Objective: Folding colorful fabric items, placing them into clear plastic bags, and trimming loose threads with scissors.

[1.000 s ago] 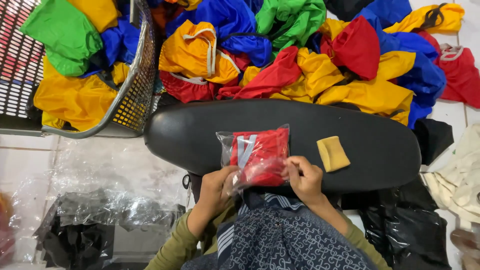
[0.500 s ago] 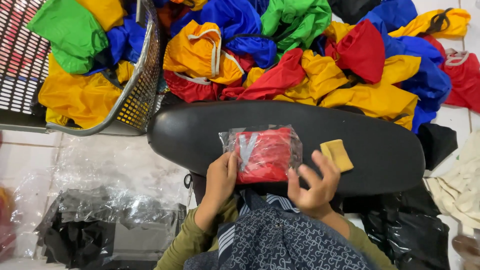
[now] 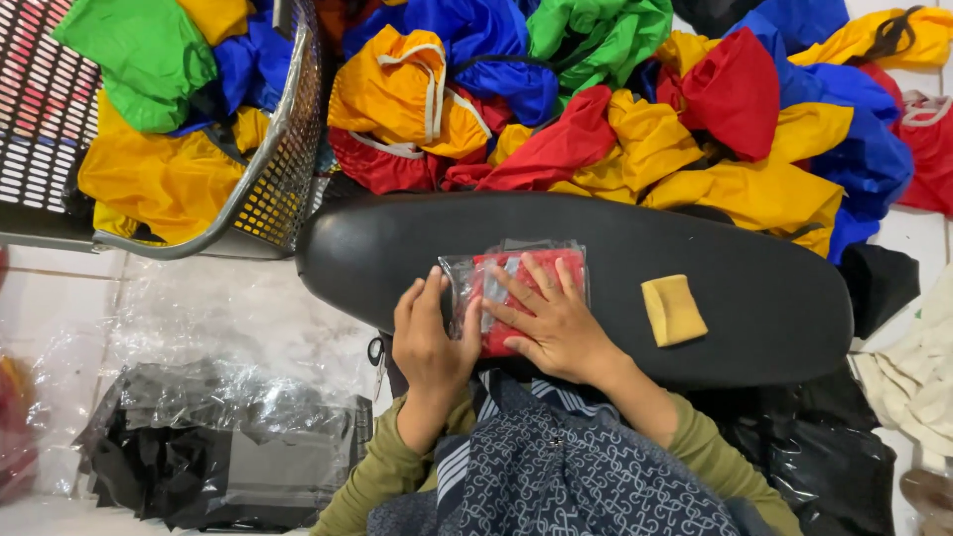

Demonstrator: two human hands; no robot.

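Heaps of bright fabric (image 3: 615, 129) are crowding a pale tiled floor (image 3: 248, 308), a wire basket (image 3: 283, 149) is overflowing beside a black padded board (image 3: 754, 288).

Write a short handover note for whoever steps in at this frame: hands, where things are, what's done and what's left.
Left hand: flat on the black padded surface, against the packet's left edge.
Right hand: palm down, pressing the clear bag with a folded red item.
Yellow folded piece lies to the right, untouched.
Done: red item is inside its bag.
Left: loose coloured garments piled behind, more in the wire basket.
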